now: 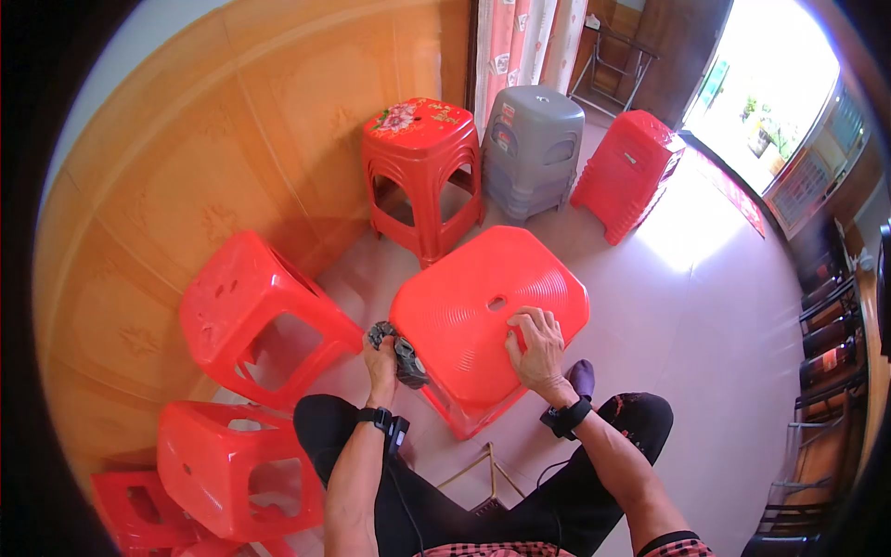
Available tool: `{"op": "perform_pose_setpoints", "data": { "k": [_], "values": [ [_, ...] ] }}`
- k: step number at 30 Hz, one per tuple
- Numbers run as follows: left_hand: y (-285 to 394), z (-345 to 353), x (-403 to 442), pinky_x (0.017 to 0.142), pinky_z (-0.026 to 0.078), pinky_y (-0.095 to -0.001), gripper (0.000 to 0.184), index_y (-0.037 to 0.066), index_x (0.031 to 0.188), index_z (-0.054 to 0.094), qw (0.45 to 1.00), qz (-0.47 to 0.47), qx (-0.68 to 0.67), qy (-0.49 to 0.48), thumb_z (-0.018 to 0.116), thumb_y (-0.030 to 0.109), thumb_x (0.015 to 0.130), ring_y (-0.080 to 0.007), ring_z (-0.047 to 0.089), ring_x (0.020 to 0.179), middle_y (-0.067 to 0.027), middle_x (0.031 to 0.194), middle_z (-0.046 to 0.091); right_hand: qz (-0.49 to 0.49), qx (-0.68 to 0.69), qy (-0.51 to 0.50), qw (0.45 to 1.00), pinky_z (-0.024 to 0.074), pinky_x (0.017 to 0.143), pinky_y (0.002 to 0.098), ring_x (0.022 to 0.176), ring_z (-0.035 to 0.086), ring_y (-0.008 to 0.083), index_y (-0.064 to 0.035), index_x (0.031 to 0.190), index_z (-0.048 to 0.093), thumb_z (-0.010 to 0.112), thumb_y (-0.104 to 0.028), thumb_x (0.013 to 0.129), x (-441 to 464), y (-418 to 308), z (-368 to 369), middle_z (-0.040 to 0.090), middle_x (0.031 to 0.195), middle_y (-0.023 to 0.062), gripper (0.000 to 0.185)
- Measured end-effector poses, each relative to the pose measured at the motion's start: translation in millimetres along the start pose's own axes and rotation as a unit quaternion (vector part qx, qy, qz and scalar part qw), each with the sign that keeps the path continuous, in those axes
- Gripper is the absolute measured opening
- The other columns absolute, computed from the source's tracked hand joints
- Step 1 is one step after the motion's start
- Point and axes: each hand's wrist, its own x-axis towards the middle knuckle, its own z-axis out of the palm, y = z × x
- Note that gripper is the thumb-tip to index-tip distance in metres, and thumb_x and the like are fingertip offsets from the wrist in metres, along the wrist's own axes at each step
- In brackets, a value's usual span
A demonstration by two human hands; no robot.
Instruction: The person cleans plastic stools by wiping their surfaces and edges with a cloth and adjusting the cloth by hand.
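Observation:
A red plastic stool (464,288) with a ringed seat and a small central hole stands between my knees. My left hand (380,364) is closed on a dark grey crumpled cloth (408,364) at the stool's left edge. On the seat, just below and right of the hole, rests my right hand (536,353), its fingers bent and slightly apart, with nothing visible in it. Both wrists wear black bands.
Red stools (232,297) lie tilted at the left, beside the wooden wall panel (278,139). Behind stand a floral red stool stack (422,130), a grey stack (534,148) and another red stack (626,172). A bright doorway (766,74) is at the upper right.

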Motion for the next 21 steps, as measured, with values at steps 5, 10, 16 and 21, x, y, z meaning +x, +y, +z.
{"op": "perform_pose_setpoints", "data": {
  "k": [5, 10, 16, 21],
  "values": [
    [-96, -13, 31, 0.067, 0.047, -0.0293, 0.028, 0.001, 0.107, 0.049, 0.998, -0.005, -0.063, 0.007, 0.057, 0.004, 0.081, -0.0147, 0.055, 0.074, -0.0067, 0.087, 0.058, 0.002, -0.014, -0.006, 1.000, 0.0417, 0.074, 0.0382, 0.089, 0.052, 0.0274, -0.0081, 0.090, 0.057, 0.063, -0.009, 0.072, 0, 2, 2, 0.056, 0.099, 0.0072, 0.019],
    [-102, -19, 35, 0.066, 0.048, -0.0285, 0.026, 0.002, 0.106, 0.049, 0.996, -0.083, 0.024, 0.016, 0.058, 0.005, 0.081, -0.0152, 0.055, 0.072, -0.0052, 0.085, 0.058, 0.001, -0.009, -0.012, 1.000, 0.0415, 0.076, 0.0384, 0.090, 0.053, 0.0275, -0.0080, 0.091, 0.058, 0.063, -0.007, 0.072, 2, -1, 3, 0.056, 0.101, 0.0079, 0.020],
    [-209, -39, 59, 0.070, 0.050, -0.0353, 0.026, 0.005, 0.109, 0.052, 0.999, -0.048, 0.021, 0.000, 0.059, 0.013, 0.085, -0.0207, 0.060, 0.077, -0.0053, 0.091, 0.062, 0.003, -0.004, -0.029, 1.000, 0.0415, 0.076, 0.0380, 0.090, 0.053, 0.0277, -0.0077, 0.092, 0.059, 0.063, -0.007, 0.072, 3, -2, 1, 0.057, 0.100, 0.0074, 0.021],
    [-217, -41, 64, 0.069, 0.049, -0.0359, 0.026, 0.004, 0.105, 0.054, 0.957, -0.111, 0.259, 0.072, 0.061, 0.016, 0.084, -0.0221, 0.060, 0.076, -0.0050, 0.089, 0.062, 0.010, -0.012, -0.035, 0.999, 0.0419, 0.076, 0.0379, 0.090, 0.053, 0.0278, -0.0077, 0.092, 0.059, 0.063, -0.007, 0.072, 2, -4, 0, 0.057, 0.100, 0.0077, 0.021]
  ]
}}
